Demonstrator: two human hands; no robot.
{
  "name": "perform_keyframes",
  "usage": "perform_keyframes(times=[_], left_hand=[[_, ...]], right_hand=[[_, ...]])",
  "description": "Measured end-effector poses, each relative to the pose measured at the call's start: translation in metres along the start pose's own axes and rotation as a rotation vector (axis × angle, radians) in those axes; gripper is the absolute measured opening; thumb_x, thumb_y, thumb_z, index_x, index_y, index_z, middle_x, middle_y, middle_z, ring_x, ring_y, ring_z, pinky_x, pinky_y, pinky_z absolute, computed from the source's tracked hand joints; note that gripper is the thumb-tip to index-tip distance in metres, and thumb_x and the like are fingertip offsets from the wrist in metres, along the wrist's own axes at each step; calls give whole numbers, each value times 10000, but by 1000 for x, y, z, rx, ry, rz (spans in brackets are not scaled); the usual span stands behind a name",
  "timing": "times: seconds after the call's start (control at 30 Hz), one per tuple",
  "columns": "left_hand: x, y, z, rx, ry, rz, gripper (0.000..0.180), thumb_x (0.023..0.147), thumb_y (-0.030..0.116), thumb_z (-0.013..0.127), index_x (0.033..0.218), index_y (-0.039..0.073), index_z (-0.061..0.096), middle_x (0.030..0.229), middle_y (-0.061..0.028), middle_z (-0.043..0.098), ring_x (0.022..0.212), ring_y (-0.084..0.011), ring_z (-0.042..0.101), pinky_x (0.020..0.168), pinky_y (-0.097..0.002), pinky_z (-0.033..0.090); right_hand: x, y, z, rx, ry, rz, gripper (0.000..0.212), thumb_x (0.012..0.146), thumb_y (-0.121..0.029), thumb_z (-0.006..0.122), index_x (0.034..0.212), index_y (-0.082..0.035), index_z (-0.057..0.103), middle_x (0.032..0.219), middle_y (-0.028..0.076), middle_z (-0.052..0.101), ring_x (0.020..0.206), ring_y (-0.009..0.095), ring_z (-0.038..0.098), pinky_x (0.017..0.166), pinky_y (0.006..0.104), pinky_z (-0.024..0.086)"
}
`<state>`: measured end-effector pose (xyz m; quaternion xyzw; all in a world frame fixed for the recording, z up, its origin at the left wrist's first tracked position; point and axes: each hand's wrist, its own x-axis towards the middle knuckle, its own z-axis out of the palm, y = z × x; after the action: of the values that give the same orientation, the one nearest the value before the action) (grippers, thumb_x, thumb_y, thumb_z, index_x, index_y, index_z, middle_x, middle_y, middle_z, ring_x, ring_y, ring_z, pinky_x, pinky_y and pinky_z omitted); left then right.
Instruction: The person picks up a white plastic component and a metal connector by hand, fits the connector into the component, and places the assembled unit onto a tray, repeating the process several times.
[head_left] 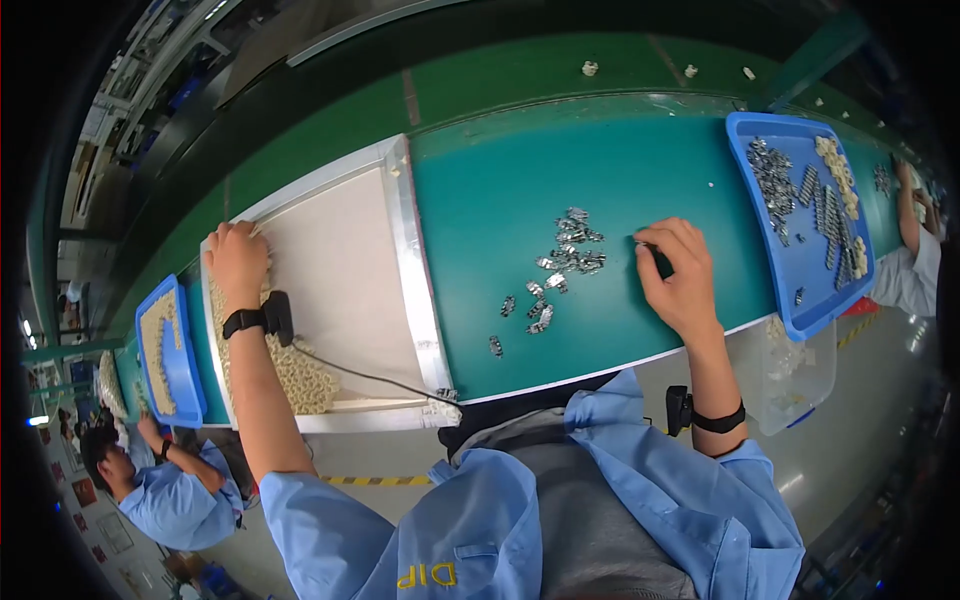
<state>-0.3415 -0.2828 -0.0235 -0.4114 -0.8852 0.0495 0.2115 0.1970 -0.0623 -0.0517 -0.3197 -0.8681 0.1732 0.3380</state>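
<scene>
Left hand [238,262] is resting at the far left corner of the shallow white rectangular tray with a metal frame [345,270], fingers curled down onto the heap of small beige plastic pieces [300,375] that is running along the tray's left side toward the near edge. Whether the fingers are closing on a piece I cannot tell; the fingertips are hidden under the knuckles. A black wrist strap with a small black unit and a thin cable is sitting on this forearm.

Moving right: the loose cluster of small silvery metal clips [565,255] is lying on the teal conveyor belt surface [480,210], between the two hands, trailing from the far right down toward the near left, so its long axis is running diagonally. The cluster is lying well apart from the left hand, beyond the tray frame, and just beside the right hand [680,275], on that hand's left.

Right hand is sitting on the belt with thumb and forefinger pressed together on something small and dark at the fingertips, probably one clip; too small to confirm. This hand is clearly the nearer to the clips.

Further right, a blue plastic tray [790,300] is holding more metal and beige parts.
</scene>
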Motion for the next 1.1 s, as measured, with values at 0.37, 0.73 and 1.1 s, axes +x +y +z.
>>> perform_keyframes(times=[0.37,0.73,1.1], left_hand=[[11,-3,20,-198,3,-59,217,929,272,692,1035,83,698,1051,-89,706,1005,-279,673,856,-419,515],[-90,171,-141,-1448,70,44,134,963,28,643,1077,-38,661,1078,-133,703,965,-209,634,883,-344,491],[-157,255,-177,-1495,33,422,298,846,-91,677,1144,-87,661,1030,-225,711,978,-326,662,852,-403,524]], right_hand=[[13,40,-2,566,-91,188,148,962,-8,639,1099,0,694,964,115,694,927,227,657,841,348,506],[24,-5,-28,868,-196,25,207,908,57,702,1113,39,720,917,125,723,772,165,652,751,305,533],[40,-73,-58,794,-183,-245,127,818,3,821,936,11,774,759,81,718,612,150,611,578,285,463]])
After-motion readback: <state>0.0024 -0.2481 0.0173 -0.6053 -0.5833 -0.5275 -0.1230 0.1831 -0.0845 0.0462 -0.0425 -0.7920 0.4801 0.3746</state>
